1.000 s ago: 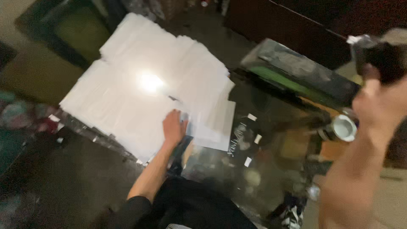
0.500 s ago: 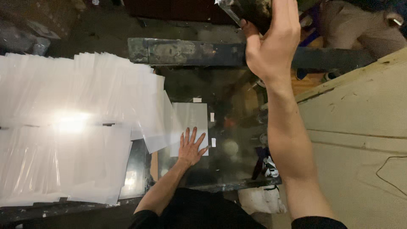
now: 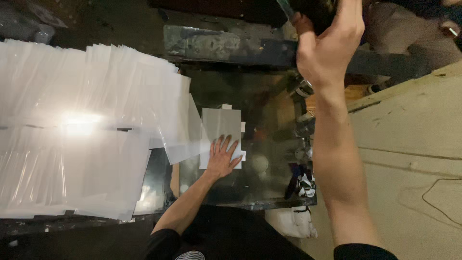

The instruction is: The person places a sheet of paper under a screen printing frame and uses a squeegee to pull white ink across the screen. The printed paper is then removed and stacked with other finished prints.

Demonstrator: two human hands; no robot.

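Your left hand (image 3: 222, 158) lies flat, fingers spread, palm pressing the lower edge of a single clear sheet (image 3: 220, 131) on the glass table (image 3: 269, 190). Sheet's rectangular, pale, semi-transparent, w/ small white tape tabs at its top and right edges; it sits approx. centre frame, just at 3 o'clock of the big spread.

Your right hand (image 3: 329, 45) is raised at 1 o'clock, fist wrapped around a dark object (image 3: 315, 8) cut off by the frame top; can't tell what it is.

At 9 o'clock: overlapping clear sheets (image 3: 82, 130), many layers, glare spot mid-pile. At 12 o'clock a worn dark beam (image 3: 226, 45). At 3 o'clock a pale board (image 3: 409, 159) w/ a thin cable (image 3: 440, 202).
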